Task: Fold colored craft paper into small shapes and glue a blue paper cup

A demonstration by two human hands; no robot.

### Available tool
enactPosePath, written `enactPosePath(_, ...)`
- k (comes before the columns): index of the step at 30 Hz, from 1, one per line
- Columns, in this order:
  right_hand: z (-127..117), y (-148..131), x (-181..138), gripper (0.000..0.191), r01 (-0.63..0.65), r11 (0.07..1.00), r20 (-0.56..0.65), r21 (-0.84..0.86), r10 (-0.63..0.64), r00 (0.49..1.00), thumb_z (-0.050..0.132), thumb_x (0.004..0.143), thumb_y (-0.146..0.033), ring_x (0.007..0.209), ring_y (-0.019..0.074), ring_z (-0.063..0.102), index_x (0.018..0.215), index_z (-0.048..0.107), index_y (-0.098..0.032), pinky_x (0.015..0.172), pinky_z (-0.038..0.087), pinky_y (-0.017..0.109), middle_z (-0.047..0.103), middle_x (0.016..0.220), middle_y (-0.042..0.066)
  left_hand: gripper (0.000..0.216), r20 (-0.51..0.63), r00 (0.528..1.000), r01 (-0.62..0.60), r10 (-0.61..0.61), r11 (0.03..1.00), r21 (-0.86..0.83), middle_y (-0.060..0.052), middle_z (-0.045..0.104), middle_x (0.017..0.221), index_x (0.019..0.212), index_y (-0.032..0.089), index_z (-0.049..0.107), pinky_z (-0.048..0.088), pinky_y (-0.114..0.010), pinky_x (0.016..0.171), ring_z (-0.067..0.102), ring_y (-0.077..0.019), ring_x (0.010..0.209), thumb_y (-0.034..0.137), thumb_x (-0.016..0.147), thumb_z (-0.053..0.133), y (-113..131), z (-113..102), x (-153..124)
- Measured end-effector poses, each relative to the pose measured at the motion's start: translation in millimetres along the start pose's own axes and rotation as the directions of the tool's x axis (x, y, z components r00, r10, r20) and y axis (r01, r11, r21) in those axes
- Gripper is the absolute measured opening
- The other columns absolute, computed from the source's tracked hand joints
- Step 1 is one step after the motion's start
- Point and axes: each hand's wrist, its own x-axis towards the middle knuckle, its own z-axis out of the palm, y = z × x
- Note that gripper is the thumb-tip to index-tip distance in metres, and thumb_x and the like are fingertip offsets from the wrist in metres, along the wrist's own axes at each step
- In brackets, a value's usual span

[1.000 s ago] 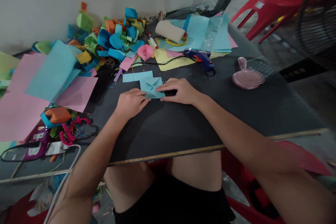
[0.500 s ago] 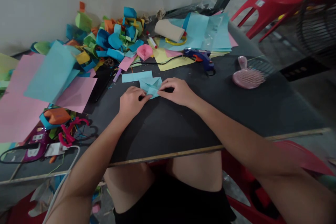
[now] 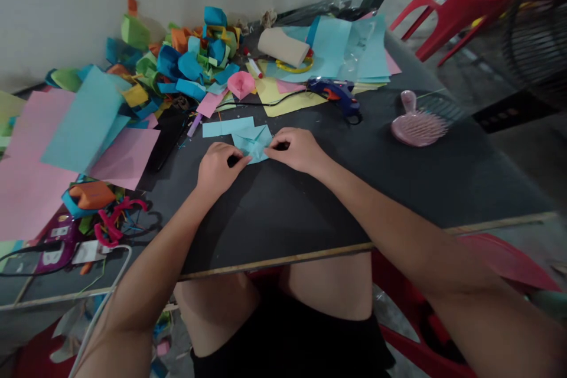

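A creased light-blue sheet of paper [image 3: 252, 140] lies on the dark table [image 3: 283, 212], partly folded. My left hand [image 3: 221, 168] pinches its lower left edge between thumb and fingers. At its right edge, my right hand [image 3: 296, 149] grips the paper the same way. Just behind the sheet is a flat light-blue paper strip [image 3: 225, 127]. A pink folded paper piece [image 3: 241, 85] sits farther back, by a purple stick [image 3: 194, 125].
Folded colored paper pieces [image 3: 177, 59] are heaped at the back left. A hot glue gun [image 3: 339, 94] lies behind my right hand, and a pink hairbrush [image 3: 416, 127] farther right. Pink scissors [image 3: 116, 218] and a purple device [image 3: 59, 239] are at the left. A fan [image 3: 538, 41] stands right.
The view has shifted slightly, so everything sits a little higher and to the left. Both hands keep hold of the light-blue paper, whose folds look slightly altered.
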Motion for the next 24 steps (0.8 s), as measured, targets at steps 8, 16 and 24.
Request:
enactPosePath(8, 0, 5, 0, 0.028, 0.07, 0.995, -0.003, -0.074, -0.07, 0.998, 0.07, 0.075, -0.025, 0.07, 0.0161, 0.054, 0.103, 0.072, -0.025, 0.07, 0.047, 0.035, 0.066, 0.092, 0.003, 0.018, -0.013, 0.999, -0.039, 0.039, 0.999, -0.006, -0.003, 0.074, 0.082, 0.075, 0.022, 0.068, 0.053, -0.036, 0.081, 0.064, -0.0193, 0.088, 0.034, 0.087, 0.067, -2, 1, 0)
enactPosePath(16, 3, 6, -1, 0.017, 0.093, 0.994, 0.009, -0.05, -0.093, 0.996, 0.064, 0.084, -0.027, 0.078, 0.0188, 0.059, 0.094, 0.077, -0.028, 0.074, 0.048, 0.037, 0.066, 0.097, 0.005, 0.009, 0.05, 0.994, -0.101, 0.101, 0.995, 0.005, -0.003, 0.075, 0.092, 0.089, 0.022, 0.072, 0.053, -0.036, 0.086, 0.064, -0.0197, 0.094, 0.026, 0.089, 0.064, -3, 0, 1)
enactPosePath(24, 6, 0, -2, 0.014, 0.081, 0.994, -0.024, -0.067, -0.083, 0.996, 0.066, 0.084, -0.028, 0.081, 0.0201, 0.059, 0.093, 0.077, -0.026, 0.076, 0.046, 0.037, 0.064, 0.093, 0.006, 0.033, 0.187, 0.948, -0.299, 0.259, 0.925, 0.234, -0.005, 0.069, 0.125, 0.115, 0.024, 0.07, 0.051, -0.039, 0.088, 0.062, -0.0237, 0.114, 0.012, 0.094, 0.047, 6, -4, -4)
